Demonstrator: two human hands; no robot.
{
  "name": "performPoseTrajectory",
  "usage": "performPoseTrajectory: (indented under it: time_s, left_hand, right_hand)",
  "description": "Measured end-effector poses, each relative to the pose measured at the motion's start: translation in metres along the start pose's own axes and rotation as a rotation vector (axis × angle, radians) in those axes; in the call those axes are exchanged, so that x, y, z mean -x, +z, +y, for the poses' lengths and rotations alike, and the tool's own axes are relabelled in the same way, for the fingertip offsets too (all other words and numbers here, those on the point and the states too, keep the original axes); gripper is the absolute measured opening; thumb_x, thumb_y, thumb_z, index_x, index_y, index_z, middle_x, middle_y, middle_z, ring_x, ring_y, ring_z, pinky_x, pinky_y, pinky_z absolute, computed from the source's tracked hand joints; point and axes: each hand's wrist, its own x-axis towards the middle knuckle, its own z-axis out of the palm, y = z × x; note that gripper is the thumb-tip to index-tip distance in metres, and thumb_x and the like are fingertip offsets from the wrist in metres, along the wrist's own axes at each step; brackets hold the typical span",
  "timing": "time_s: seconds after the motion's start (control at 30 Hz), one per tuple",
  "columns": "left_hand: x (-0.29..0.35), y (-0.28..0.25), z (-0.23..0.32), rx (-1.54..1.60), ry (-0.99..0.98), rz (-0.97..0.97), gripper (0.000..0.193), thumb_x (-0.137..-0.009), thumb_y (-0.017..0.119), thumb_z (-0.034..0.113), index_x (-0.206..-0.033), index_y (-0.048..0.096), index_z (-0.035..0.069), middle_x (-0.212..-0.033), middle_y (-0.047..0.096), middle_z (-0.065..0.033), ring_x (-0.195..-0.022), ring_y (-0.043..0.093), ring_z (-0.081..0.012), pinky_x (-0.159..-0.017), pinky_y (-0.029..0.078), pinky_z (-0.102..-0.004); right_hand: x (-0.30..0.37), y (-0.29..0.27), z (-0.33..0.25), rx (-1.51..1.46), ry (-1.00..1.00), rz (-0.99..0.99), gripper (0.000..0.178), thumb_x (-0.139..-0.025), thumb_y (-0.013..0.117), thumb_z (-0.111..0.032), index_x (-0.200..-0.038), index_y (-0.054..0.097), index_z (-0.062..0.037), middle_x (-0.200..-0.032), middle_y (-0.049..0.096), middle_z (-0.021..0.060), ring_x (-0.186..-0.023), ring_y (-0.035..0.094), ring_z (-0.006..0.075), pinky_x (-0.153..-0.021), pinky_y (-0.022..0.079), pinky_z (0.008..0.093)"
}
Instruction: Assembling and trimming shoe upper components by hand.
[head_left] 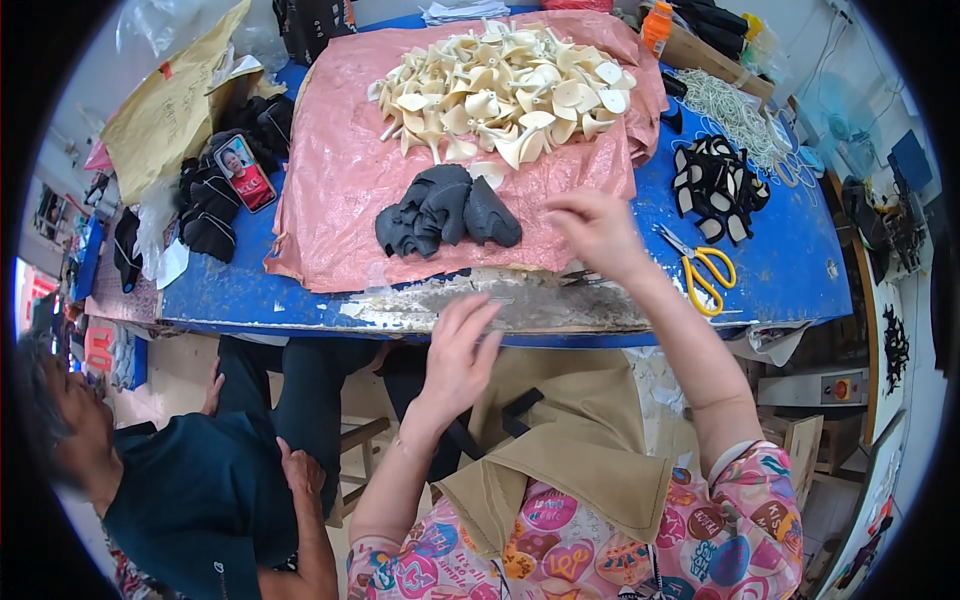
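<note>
My left hand (462, 350) hovers over the near table edge, its fingers stretched and apart, with nothing visible in it. Above the pink sheet (335, 190), my right hand (598, 230) has its thumb and forefinger drawn together. Whatever the pinch may hold is too small to make out. Just left of that hand lies a bunch of dark grey, soft-looking curved pieces (445, 212). Behind them is a large heap of cream, cup-like pieces with stems (505, 90). Yellow-handled scissors (705, 268) rest on the blue table right of my right forearm.
Small black pieces with pale faces (715, 188) and a tangle of pale cord (735, 108) lie at the right. Toward the left are a phone (244, 172), black items (208, 215) and a brown paper bag (165, 125). A seated person (200, 490) is close on my left.
</note>
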Motion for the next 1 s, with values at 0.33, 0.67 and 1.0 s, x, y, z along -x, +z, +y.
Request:
performPoseTrajectory:
  time_s: [0.33, 0.67, 1.0]
  left_hand:
    - [-0.058, 0.019, -0.042, -0.367, 0.219, -0.013, 0.043, -0.077, 0.063, 0.011, -0.118, 0.052, 0.002, -0.131, 0.044, -0.0151, -0.128, 0.033, -0.0338, -0.103, 0.026, -0.0500]
    - [-0.046, 0.023, -0.047, -0.445, 0.209, 0.048, 0.032, -0.078, 0.060, 0.011, -0.109, 0.060, 0.005, -0.127, 0.050, -0.0115, -0.126, 0.037, -0.0327, -0.099, 0.028, -0.0471]
    - [-0.047, 0.027, -0.055, -0.400, 0.201, 0.095, 0.030, -0.076, 0.058, 0.006, -0.106, 0.061, 0.003, -0.123, 0.053, -0.0123, -0.119, 0.042, -0.0368, -0.095, 0.034, -0.0468]
  right_hand:
    - [-0.021, 0.082, 0.039, 0.016, 0.143, 0.001, 0.022, -0.075, 0.066, -0.012, -0.092, 0.066, 0.0014, -0.088, 0.066, 0.0166, -0.081, 0.065, 0.0258, -0.075, 0.050, 0.0335]
    - [-0.007, 0.096, 0.043, -0.074, 0.235, 0.070, 0.023, -0.073, 0.067, -0.005, -0.094, 0.062, 0.0019, -0.082, 0.064, 0.0139, -0.073, 0.063, 0.0209, -0.068, 0.050, 0.0308]
    - [-0.004, 0.103, 0.066, -0.442, 0.392, 0.168, 0.008, -0.079, 0.060, 0.001, -0.087, 0.063, 0.0012, -0.078, 0.065, 0.0055, -0.067, 0.060, 0.0122, -0.062, 0.049, 0.0252]
